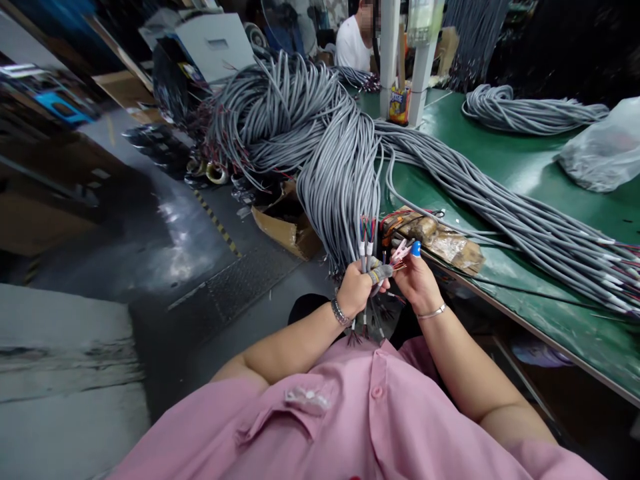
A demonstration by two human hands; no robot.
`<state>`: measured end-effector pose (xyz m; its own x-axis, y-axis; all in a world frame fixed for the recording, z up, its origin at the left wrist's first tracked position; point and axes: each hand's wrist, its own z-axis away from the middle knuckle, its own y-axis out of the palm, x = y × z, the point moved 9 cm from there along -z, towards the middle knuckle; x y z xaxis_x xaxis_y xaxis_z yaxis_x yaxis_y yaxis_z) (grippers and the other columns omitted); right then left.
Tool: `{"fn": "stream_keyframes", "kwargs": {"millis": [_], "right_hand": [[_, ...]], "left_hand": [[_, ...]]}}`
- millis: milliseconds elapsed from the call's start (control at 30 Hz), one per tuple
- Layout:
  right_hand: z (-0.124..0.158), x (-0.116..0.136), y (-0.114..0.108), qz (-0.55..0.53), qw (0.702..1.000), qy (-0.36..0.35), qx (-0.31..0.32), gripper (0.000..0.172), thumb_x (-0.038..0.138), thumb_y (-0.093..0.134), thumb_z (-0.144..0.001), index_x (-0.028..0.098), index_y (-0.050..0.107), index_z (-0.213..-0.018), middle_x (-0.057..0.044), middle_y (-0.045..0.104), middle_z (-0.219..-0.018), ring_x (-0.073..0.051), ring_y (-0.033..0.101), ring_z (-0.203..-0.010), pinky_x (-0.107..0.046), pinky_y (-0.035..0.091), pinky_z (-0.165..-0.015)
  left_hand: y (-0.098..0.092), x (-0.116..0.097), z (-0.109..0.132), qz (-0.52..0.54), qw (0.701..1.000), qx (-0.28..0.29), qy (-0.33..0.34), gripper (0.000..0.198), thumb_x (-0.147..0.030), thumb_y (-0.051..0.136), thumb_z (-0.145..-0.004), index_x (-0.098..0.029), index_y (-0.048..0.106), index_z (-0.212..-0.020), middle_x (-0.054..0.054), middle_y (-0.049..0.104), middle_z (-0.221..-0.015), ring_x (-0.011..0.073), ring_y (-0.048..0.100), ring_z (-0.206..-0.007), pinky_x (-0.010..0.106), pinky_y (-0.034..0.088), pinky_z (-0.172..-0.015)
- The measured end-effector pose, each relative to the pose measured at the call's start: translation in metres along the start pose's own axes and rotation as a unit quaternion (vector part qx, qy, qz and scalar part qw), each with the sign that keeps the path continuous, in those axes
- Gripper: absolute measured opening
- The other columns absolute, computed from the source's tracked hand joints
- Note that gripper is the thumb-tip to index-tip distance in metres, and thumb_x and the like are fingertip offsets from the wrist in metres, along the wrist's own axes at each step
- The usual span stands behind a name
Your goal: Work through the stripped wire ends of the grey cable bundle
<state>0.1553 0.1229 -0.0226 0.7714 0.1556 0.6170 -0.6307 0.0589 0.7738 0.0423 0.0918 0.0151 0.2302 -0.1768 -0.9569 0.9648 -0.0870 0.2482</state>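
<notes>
In front of my chest, my left hand [357, 288] is closed around several grey cables [369, 267]. Grey coverings with yellow bands sit on its fingers. White sleeves and fanned red, green and blue wires [368, 229] stick up above the grip, while more cable ends hang below it. My right hand [419, 283], with a blue cover on one fingertip, pinches a small pink clip-like tool [400, 252]. Thin bare-ended wires lie by that tool, close to the left fingertips; whether it touches them I cannot tell.
A large bundle of grey cables [340, 167] drapes over the edge of the green table [530, 167]. Another bundle [500, 207] runs along it to the right. A taped cardboard piece [440, 240] lies near my right hand. Behind a white post [424, 80] sits a person [354, 47].
</notes>
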Motion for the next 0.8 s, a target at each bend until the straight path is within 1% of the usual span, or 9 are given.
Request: {"fn": "stream_keyframes", "kwargs": {"millis": [67,167,267,367,400,467,600,700,800], "right_hand": [[-0.001,0.000,-0.001,-0.010,1.000,-0.015,-0.004,0.029,0.048,0.075,-0.074,0.020,0.069,-0.078,0.001,0.069,-0.073,-0.011,0.058,-0.061,-0.024,0.049,-0.058],[-0.001,-0.001,0.000,-0.013,1.000,-0.018,-0.004,0.032,0.051,0.074,-0.074,0.020,0.068,-0.079,0.000,0.068,-0.073,-0.012,0.058,-0.061,-0.025,0.049,-0.059],[0.002,-0.004,0.002,0.002,1.000,0.011,0.018,0.041,0.061,0.070,-0.072,0.021,0.067,-0.077,0.000,0.068,-0.073,-0.013,0.058,-0.060,-0.027,0.050,-0.058],[0.011,-0.008,0.004,0.042,0.996,0.061,0.053,0.051,0.071,0.063,-0.072,0.020,0.067,-0.078,-0.002,0.068,-0.076,-0.015,0.060,-0.065,-0.028,0.052,-0.061],[0.015,-0.009,0.004,0.060,0.993,0.075,0.064,0.050,0.070,0.063,-0.072,0.020,0.067,-0.079,-0.003,0.068,-0.077,-0.015,0.061,-0.067,-0.028,0.052,-0.062],[0.024,-0.009,0.005,0.102,0.987,0.088,0.083,0.043,0.061,0.068,-0.074,0.019,0.068,-0.083,-0.003,0.067,-0.078,-0.015,0.061,-0.069,-0.028,0.052,-0.064],[0.040,-0.005,0.013,0.175,0.978,0.055,0.099,0.022,0.038,0.076,-0.074,0.020,0.068,-0.084,0.001,0.065,-0.070,-0.012,0.057,-0.062,-0.026,0.049,-0.063],[0.045,-0.002,0.017,0.212,0.973,0.017,0.095,0.018,0.035,0.076,-0.075,0.020,0.067,-0.079,0.002,0.064,-0.068,-0.011,0.055,-0.060,-0.025,0.045,-0.060],[0.046,0.000,0.017,0.251,0.965,-0.003,0.080,0.021,0.037,0.077,-0.073,0.020,0.068,-0.078,0.002,0.063,-0.068,-0.011,0.054,-0.060,-0.026,0.044,-0.063]], "left_hand": [[0.001,0.002,-0.001,-0.001,1.000,0.002,-0.002,0.035,-0.042,0.077,-0.066,-0.014,0.057,-0.059,0.002,0.061,-0.050,0.0096,0.053,-0.042,0.021,0.041,-0.044],[0.000,0.005,-0.002,-0.005,1.000,0.002,-0.008,0.035,-0.041,0.078,-0.065,-0.014,0.056,-0.060,0.002,0.061,-0.050,0.0099,0.053,-0.042,0.021,0.041,-0.044],[-0.001,0.006,-0.001,-0.005,1.000,0.001,-0.006,0.035,-0.042,0.078,-0.066,-0.014,0.057,-0.062,0.002,0.061,-0.050,0.0101,0.053,-0.042,0.021,0.040,-0.043],[-0.006,0.005,0.001,0.002,1.000,-0.003,0.003,0.034,-0.042,0.077,-0.068,-0.014,0.057,-0.063,0.002,0.062,-0.051,0.0101,0.054,-0.043,0.021,0.041,-0.044],[-0.008,0.005,0.002,0.003,1.000,-0.001,0.008,0.034,-0.041,0.077,-0.068,-0.014,0.057,-0.063,0.001,0.062,-0.052,0.0102,0.054,-0.043,0.021,0.041,-0.045],[-0.010,0.005,0.006,-0.007,1.000,0.011,0.020,0.034,-0.041,0.076,-0.069,-0.014,0.058,-0.063,0.002,0.063,-0.053,0.0101,0.055,-0.046,0.021,0.042,-0.047],[-0.013,0.002,0.012,-0.070,0.996,0.032,0.053,0.034,-0.042,0.074,-0.073,-0.013,0.061,-0.062,0.002,0.063,-0.055,0.0089,0.054,-0.048,0.021,0.041,-0.049],[-0.010,-0.002,0.015,-0.115,0.990,0.059,0.063,0.035,-0.043,0.073,-0.074,-0.013,0.061,-0.061,0.002,0.063,-0.056,0.0095,0.055,-0.050,0.022,0.044,-0.052],[-0.007,0.001,0.014,-0.140,0.985,0.093,0.031,0.034,-0.042,0.077,-0.070,-0.013,0.061,-0.063,0.003,0.064,-0.056,0.0109,0.057,-0.050,0.022,0.045,-0.053]]}}
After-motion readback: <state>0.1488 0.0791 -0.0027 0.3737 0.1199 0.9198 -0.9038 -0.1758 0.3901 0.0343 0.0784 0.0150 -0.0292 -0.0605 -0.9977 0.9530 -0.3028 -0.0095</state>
